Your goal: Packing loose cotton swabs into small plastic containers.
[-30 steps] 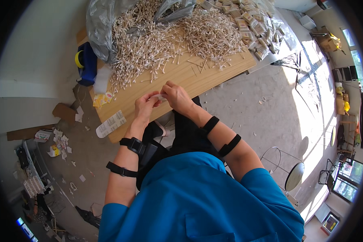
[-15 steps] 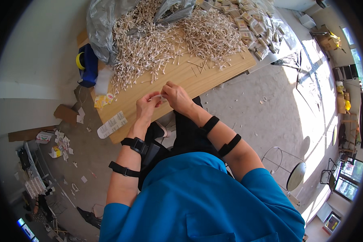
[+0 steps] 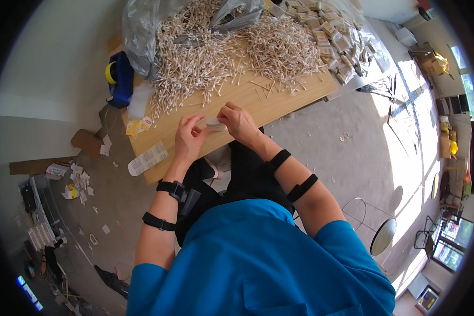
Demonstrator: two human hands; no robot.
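Over the front edge of the wooden table [image 3: 279, 108], my right hand [image 3: 240, 124] pinches a small whitish, see-through piece [image 3: 215, 124] that looks like plastic. Its exact kind is too small to make out. My left hand [image 3: 190, 135] is just left of it, fingers apart, the thumb close to the piece's lower edge. Beyond both hands lies a large heap of cotton swabs [image 3: 192, 66], with a second swab heap [image 3: 282, 50] to its right. A few loose swabs [image 3: 263, 90] lie nearer the front edge.
At the table's left are a blue tape dispenser [image 3: 122, 84], yellow-and-white packets [image 3: 138, 126] and a printed label sheet [image 3: 148, 157]. A grey plastic bag [image 3: 140, 39] stands behind. Many small packs [image 3: 337, 42] pile up at the far right. A round stool [image 3: 383, 237] is right of me.
My left hand has let go of the whitish piece and drawn slightly left, its fingers spreading. The piece shows more openly in my right hand. The view has shifted slightly.
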